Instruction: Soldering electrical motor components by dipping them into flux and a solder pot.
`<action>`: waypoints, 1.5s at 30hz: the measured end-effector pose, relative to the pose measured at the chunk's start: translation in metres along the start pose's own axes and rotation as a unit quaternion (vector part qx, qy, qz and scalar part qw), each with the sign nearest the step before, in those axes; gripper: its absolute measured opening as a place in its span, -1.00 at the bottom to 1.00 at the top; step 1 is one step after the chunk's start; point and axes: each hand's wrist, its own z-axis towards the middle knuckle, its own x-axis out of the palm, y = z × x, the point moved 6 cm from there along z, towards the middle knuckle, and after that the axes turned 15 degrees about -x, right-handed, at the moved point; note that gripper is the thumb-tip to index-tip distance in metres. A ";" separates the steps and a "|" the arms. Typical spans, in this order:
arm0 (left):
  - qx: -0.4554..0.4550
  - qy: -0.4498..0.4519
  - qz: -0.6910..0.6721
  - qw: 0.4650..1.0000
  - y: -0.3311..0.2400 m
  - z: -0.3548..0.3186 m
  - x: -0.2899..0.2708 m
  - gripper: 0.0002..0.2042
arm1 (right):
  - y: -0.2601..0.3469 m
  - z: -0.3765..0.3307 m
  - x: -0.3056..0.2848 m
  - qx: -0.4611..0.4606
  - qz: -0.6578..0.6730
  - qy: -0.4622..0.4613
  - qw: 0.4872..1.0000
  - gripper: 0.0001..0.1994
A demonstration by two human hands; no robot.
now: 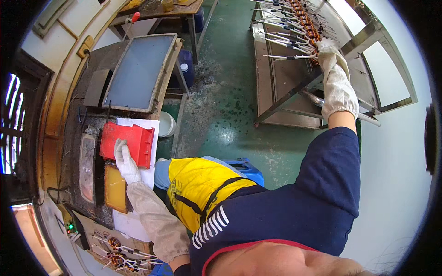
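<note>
My left hand (125, 162), in a white glove, rests flat on the near edge of a red plastic bin (131, 140) that lies on white paper on a dark workbench. My right hand (328, 54), also gloved, reaches far out to a metal rack (294, 87) and grips the end of a row of copper-wound coils with long leads (294, 23). I wear a yellow apron over a dark blue top.
A large grey tray (138, 69) lies beyond the red bin. An amber liquid pan (115, 188) sits beside my left wrist. More wound coils (117, 255) lie at the bench's near end. Blue jugs (186, 64) and a white bucket (166, 124) stand on the green floor.
</note>
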 end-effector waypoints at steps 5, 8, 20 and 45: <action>0.001 0.004 -0.033 0.999 0.001 0.000 0.000 -0.77 | 0.025 -0.018 -0.014 -0.031 0.013 0.043 0.998 -0.76; 0.010 0.007 -0.020 1.000 0.002 0.001 -0.001 -0.76 | 0.033 -0.022 -0.023 -0.058 0.024 0.071 0.995 -0.78; -0.009 0.009 -0.053 0.999 0.003 -0.001 -0.001 -0.76 | 0.018 0.015 0.014 0.006 0.091 0.030 0.995 -0.77; -0.014 -0.008 -0.031 0.999 0.004 -0.002 -0.002 -0.74 | 0.013 0.021 0.041 0.138 0.306 -0.065 0.940 -0.58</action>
